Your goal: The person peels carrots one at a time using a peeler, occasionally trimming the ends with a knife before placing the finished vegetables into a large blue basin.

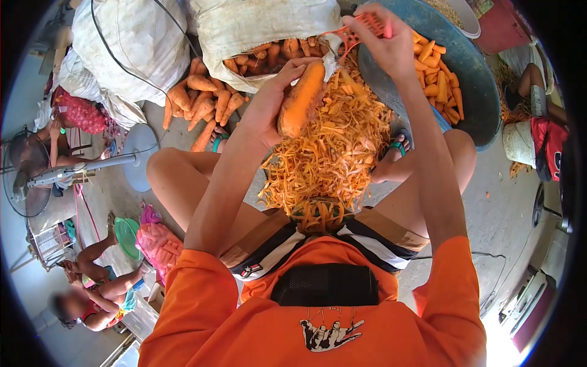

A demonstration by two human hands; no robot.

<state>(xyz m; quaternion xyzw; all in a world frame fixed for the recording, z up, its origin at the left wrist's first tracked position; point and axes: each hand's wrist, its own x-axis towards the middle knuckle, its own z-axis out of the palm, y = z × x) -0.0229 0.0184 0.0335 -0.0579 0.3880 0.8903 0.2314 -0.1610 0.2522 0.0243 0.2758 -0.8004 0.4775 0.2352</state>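
Note:
My left hand [267, 105] is wrapped round a thick carrot [304, 98], which is tilted with its upper end away from me. Bright orange shows along one side of it, and darker, rough skin remains along the edge near my palm. Raised to the right, my right hand [391, 46] grips an orange-red peeler [361, 32] with holes in its body. The peeler is apart from the carrot. Below both hands lies a large heap of carrot peelings [333, 147], piled between my legs and up to my shorts.
An open white sack [263, 24] holds unpeeled carrots, and more loose carrots [199, 98] lie beside it. At the right, a blue tub [474, 110] contains peeled carrots [437, 73]. A standing fan [27, 174] and a seated person [101, 300] are at the left; another person sits far right.

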